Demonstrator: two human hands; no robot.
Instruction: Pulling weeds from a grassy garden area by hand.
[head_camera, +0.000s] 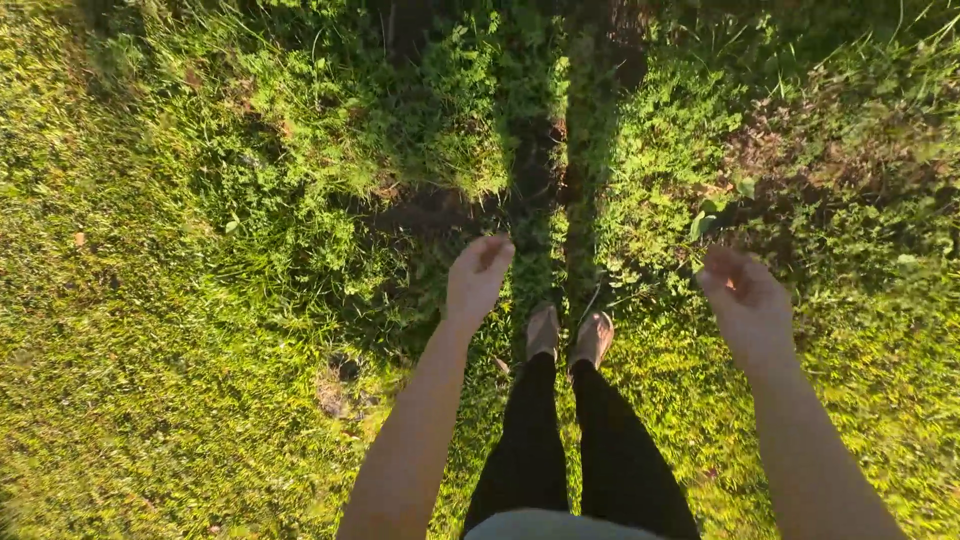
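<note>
I look straight down at sunlit grass. My left hand (476, 280) hangs out in front of me with its fingers curled loosely and nothing in it. My right hand (745, 300) is held out at the same height, fingers bent inward, also holding nothing. Between my arms I see my legs in black trousers (575, 440) and my two feet in brown sandals (568, 335) standing close together on the grass.
Thick green grass and low weeds (300, 200) spread all around. A bare patch of dark soil (430, 215) lies ahead of my feet. My long shadow (560, 120) stretches forward. A small dirt hollow (335, 385) sits left of my legs.
</note>
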